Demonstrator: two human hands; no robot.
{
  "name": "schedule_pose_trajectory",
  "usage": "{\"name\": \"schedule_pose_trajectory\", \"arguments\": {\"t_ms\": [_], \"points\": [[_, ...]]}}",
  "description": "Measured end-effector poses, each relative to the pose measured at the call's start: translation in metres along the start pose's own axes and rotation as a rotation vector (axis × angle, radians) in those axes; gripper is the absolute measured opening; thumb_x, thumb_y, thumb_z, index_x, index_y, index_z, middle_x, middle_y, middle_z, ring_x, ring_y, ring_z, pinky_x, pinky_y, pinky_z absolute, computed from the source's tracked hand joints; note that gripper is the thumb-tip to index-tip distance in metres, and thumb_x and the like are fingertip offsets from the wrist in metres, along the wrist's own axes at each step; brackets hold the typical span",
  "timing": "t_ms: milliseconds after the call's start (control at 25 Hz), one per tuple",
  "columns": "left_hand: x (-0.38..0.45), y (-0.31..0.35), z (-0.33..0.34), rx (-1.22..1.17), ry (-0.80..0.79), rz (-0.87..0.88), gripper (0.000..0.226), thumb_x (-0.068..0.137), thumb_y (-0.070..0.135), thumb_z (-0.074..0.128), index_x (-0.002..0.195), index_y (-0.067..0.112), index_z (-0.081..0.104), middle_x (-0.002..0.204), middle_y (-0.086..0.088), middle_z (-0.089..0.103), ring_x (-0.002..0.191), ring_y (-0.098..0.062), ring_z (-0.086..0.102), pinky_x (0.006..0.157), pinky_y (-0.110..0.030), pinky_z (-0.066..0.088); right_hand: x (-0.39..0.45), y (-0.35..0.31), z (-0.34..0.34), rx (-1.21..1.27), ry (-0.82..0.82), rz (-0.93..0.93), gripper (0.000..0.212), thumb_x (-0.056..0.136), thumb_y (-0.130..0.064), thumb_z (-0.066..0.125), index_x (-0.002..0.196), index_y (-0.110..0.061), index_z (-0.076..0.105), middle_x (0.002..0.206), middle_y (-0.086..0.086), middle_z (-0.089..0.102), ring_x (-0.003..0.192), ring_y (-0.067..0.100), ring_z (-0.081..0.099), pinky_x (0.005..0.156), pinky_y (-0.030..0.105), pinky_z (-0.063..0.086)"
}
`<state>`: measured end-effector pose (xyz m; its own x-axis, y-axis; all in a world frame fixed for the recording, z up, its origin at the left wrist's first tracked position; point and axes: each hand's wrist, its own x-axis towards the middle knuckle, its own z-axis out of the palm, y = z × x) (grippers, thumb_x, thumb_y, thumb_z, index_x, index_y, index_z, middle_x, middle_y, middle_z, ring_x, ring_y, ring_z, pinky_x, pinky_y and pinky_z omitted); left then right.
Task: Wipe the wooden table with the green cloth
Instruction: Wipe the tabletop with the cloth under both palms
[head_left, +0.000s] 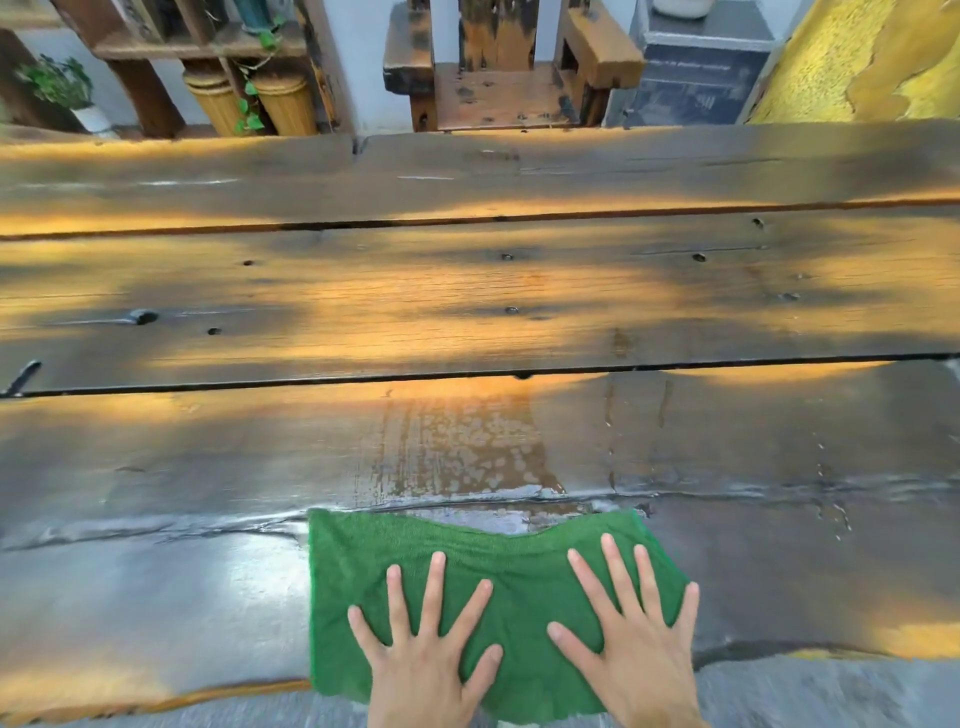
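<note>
A green cloth (363, 566) lies spread flat at the near edge of the wooden table (467, 301), its lower hem hanging slightly past the edge. My left hand (423, 654) presses flat on the cloth's left half with fingers spread. On the right half my right hand (631, 644) presses the same way, its little finger at the cloth's right border. A wet streak with small droplets (462, 447) runs across the plank just beyond the cloth.
The table is made of wide dark planks with gaps between them. Beyond its far edge stand a wooden chair (498, 93), a shelf with bamboo cylinders (249, 104) and a potted plant (62, 88). A yellow surface (857, 57) rises at the far right.
</note>
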<state>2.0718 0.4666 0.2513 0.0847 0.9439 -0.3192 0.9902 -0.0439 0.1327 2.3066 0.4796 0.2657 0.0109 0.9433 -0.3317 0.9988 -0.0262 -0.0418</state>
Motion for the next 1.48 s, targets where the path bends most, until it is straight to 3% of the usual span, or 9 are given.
{"name": "schedule_pose_trajectory", "arguments": {"t_ms": [120, 200, 280, 440, 560, 640, 920, 1160, 1480], "points": [[0.029, 0.011, -0.010, -0.001, -0.023, 0.034, 0.067, 0.084, 0.074, 0.043, 0.146, 0.050, 0.045, 0.162, -0.007, 0.035, 0.143, -0.053, 0.032, 0.102, -0.085, 0.015, 0.043, 0.012, -0.011, 0.001, -0.008, -0.011, 0.084, 0.083, -0.090, 0.030, 0.155, -0.047, 0.028, 0.166, -0.004, 0.025, 0.152, 0.030, 0.024, 0.110, 0.076, 0.015], [0.058, 0.020, -0.021, 0.013, -0.019, 0.066, 0.070, 0.082, 0.075, 0.045, 0.148, 0.050, 0.042, 0.163, -0.006, 0.032, 0.144, -0.053, 0.031, 0.103, -0.083, 0.016, 0.076, 0.021, -0.019, 0.009, 0.016, -0.020, 0.085, 0.084, -0.090, 0.028, 0.156, -0.047, 0.025, 0.167, -0.004, 0.023, 0.153, 0.030, 0.022, 0.112, 0.076, 0.014], [0.096, 0.028, -0.033, 0.031, -0.013, 0.080, 0.068, 0.088, 0.076, 0.038, 0.151, 0.052, 0.034, 0.166, -0.005, 0.026, 0.147, -0.052, 0.024, 0.104, -0.083, 0.016, 0.117, 0.030, -0.035, 0.012, 0.052, -0.024, 0.083, 0.085, -0.090, 0.022, 0.157, -0.050, 0.016, 0.168, -0.006, 0.015, 0.155, 0.027, 0.014, 0.113, 0.075, 0.010], [0.205, 0.050, -0.057, 0.070, 0.031, 0.036, 0.067, 0.093, 0.080, 0.017, 0.155, 0.055, 0.016, 0.169, -0.002, 0.013, 0.150, -0.050, 0.010, 0.107, -0.080, 0.008, 0.225, 0.053, -0.070, 0.045, 0.084, 0.015, 0.081, 0.082, -0.092, 0.004, 0.149, -0.056, -0.022, 0.164, -0.013, -0.025, 0.152, 0.021, -0.024, 0.114, 0.071, -0.009], [0.294, 0.066, -0.083, 0.075, 0.068, -0.012, 0.066, 0.087, 0.083, 0.002, 0.146, 0.064, -0.017, 0.166, 0.007, -0.024, 0.150, -0.044, -0.022, 0.110, -0.077, -0.009, 0.305, 0.064, -0.095, 0.054, 0.111, 0.032, 0.081, 0.083, -0.091, 0.004, 0.150, -0.055, -0.021, 0.163, -0.013, -0.028, 0.150, 0.021, -0.030, 0.113, 0.071, -0.012], [0.353, 0.076, -0.103, 0.059, 0.054, -0.046, 0.066, 0.081, 0.085, -0.002, 0.141, 0.067, -0.026, 0.162, 0.010, -0.034, 0.148, -0.041, -0.029, 0.110, -0.076, -0.012, 0.355, 0.072, -0.110, 0.060, 0.126, 0.027, 0.081, 0.083, -0.090, 0.005, 0.152, -0.054, -0.017, 0.165, -0.012, -0.024, 0.151, 0.021, -0.028, 0.113, 0.071, -0.012], [0.516, 0.087, -0.153, 0.074, 0.079, -0.080, 0.070, 0.078, 0.085, -0.005, 0.144, 0.064, -0.023, 0.162, 0.011, -0.033, 0.149, -0.041, -0.027, 0.111, -0.076, -0.009, 0.519, 0.086, -0.162, 0.050, 0.156, -0.010, 0.081, 0.083, -0.090, 0.003, 0.153, -0.053, -0.017, 0.167, -0.010, -0.020, 0.152, 0.023, -0.025, 0.114, 0.072, -0.009], [0.637, 0.085, -0.188, 0.032, 0.183, -0.112, 0.067, 0.086, 0.084, 0.007, 0.146, 0.064, -0.016, 0.167, 0.009, -0.024, 0.152, -0.042, -0.019, 0.112, -0.076, -0.009, 0.653, 0.082, -0.205, 0.076, 0.209, 0.004, 0.085, 0.082, -0.091, 0.008, 0.155, -0.050, -0.012, 0.168, -0.011, -0.016, 0.153, 0.022, -0.020, 0.116, 0.069, -0.007], [0.823, 0.079, -0.250, 0.047, 0.198, -0.075, 0.065, 0.090, 0.082, 0.013, 0.149, 0.065, -0.005, 0.168, 0.008, -0.019, 0.152, -0.042, -0.017, 0.110, -0.077, -0.012, 0.813, 0.078, -0.256, 0.074, 0.233, 0.009, 0.083, 0.087, -0.086, 0.014, 0.157, -0.047, -0.006, 0.169, -0.009, -0.011, 0.155, 0.023, -0.015, 0.117, 0.068, -0.009]]}}
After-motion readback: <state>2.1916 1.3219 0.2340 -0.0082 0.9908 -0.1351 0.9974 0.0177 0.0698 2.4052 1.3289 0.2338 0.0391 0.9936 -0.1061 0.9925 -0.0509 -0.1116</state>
